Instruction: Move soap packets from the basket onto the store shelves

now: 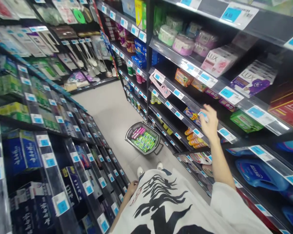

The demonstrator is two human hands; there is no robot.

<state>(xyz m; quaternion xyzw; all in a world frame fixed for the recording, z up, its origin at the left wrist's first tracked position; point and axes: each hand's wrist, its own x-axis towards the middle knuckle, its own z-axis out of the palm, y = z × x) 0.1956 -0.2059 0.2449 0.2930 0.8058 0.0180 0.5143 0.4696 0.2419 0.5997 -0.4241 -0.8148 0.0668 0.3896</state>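
I stand in a shop aisle between black shelves. My right hand (209, 121) is raised to the right-hand shelf, fingers curled around the front edge with its blue price tags (202, 114), next to small packets (190, 113); whether it holds anything is unclear. My left hand (132, 187) hangs low by my hip near the left shelf's lower tags, fingers loosely curled and mostly hidden. On the floor ahead sits a grey shopping basket (136, 126) with green and pink packets inside.
The right shelves (210, 78) carry soap boxes, round tubs and blue refill pouches. The left shelves (34, 123) hold boxed goods and hanging utensils. The tiled aisle floor (107, 104) runs ahead past the basket. My white shoes (140, 170) show below my printed shirt.
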